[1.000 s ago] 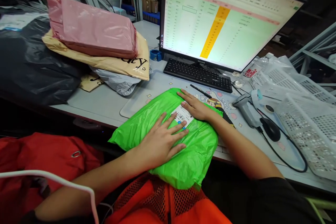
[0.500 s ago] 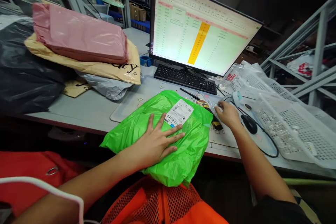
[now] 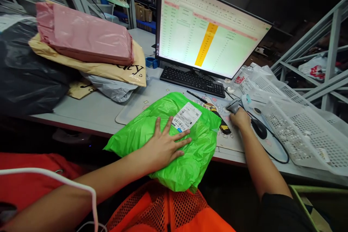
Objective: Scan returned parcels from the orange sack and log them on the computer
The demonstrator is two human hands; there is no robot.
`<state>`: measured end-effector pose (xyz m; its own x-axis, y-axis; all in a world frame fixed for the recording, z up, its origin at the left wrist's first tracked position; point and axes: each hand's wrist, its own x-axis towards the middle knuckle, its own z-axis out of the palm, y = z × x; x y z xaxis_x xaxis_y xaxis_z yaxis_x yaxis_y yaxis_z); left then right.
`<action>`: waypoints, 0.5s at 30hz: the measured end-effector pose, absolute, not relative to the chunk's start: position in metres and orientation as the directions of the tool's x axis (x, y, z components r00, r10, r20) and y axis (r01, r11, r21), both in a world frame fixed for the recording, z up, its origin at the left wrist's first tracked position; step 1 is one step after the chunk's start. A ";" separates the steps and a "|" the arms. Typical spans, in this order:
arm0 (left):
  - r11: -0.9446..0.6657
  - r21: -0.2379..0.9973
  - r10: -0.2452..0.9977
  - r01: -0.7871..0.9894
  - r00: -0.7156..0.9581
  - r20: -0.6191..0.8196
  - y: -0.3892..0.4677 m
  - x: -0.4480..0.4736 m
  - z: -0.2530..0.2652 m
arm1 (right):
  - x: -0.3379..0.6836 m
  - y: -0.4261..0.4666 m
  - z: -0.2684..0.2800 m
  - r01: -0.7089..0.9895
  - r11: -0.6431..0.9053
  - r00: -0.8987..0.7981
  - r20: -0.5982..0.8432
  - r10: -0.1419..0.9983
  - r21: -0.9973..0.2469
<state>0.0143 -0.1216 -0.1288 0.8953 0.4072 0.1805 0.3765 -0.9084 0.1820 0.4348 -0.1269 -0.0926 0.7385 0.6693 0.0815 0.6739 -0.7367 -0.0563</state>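
My left hand (image 3: 165, 145) lies flat with fingers spread on a bright green plastic mailer bag (image 3: 152, 123). The bag rests at the desk's front edge and overhangs it towards me. A white shipping label with a barcode (image 3: 187, 116) faces up near my left fingertips. To the right of the bag, my right hand (image 3: 241, 119) is closed around a grey barcode scanner (image 3: 234, 106); its head sticks out beyond the fingers, and its handle is mostly hidden. Between the bag and this hand lies a black and yellow utility knife (image 3: 224, 127).
A monitor (image 3: 206, 29) with a spreadsheet stands behind a black keyboard (image 3: 191, 81). Pink, tan and dark parcels (image 3: 84, 40) are piled at left. A black mouse (image 3: 259, 129) with its cable and white perforated baskets (image 3: 312, 130) are at right. A pen (image 3: 197, 96) lies behind the bag.
My right hand has shifted slightly right and towards me, and the scanner's grey head now shows in its grip. My left hand stays spread on the green bag.
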 end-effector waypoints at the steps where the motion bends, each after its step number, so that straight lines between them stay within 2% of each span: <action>1: -0.907 0.180 0.411 0.381 0.893 0.184 -0.122 0.015 -0.129 | 0.435 -0.125 -0.090 0.674 -0.737 0.739 0.074 0.670 -0.055; 4: -0.906 0.165 0.419 0.389 0.880 0.226 -0.123 0.015 -0.135 | 0.425 -0.127 -0.070 0.709 -0.703 0.705 0.074 0.705 -0.062; 6: -0.908 0.163 0.414 0.385 0.880 0.232 -0.123 0.015 -0.138 | 0.409 -0.139 -0.043 0.781 -0.616 0.623 0.058 0.780 -0.105; 8: -0.910 0.170 0.407 0.377 0.889 0.210 -0.124 0.013 -0.137 | 0.386 -0.156 -0.009 0.884 -0.420 0.428 -0.009 0.904 -0.205; 10: -0.910 0.177 0.406 0.375 0.894 0.192 -0.125 0.012 -0.134 | 0.359 -0.172 0.023 0.929 -0.150 0.112 -0.128 0.985 -0.338; 12: -0.911 0.174 0.403 0.373 0.895 0.190 -0.124 0.012 -0.131 | 0.333 -0.182 0.047 0.907 0.048 -0.151 -0.218 0.964 -0.419; 15: -0.920 0.163 0.384 0.356 0.903 0.193 -0.123 0.012 -0.129 | 0.308 -0.183 0.058 0.905 0.183 -0.297 -0.261 0.919 -0.385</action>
<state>0.0121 -0.1232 -0.1295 0.9031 0.3836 0.1927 0.3560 -0.9201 0.1632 0.3078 -0.1834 0.0579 -0.2968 0.9186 -0.2609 0.9048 0.1831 -0.3845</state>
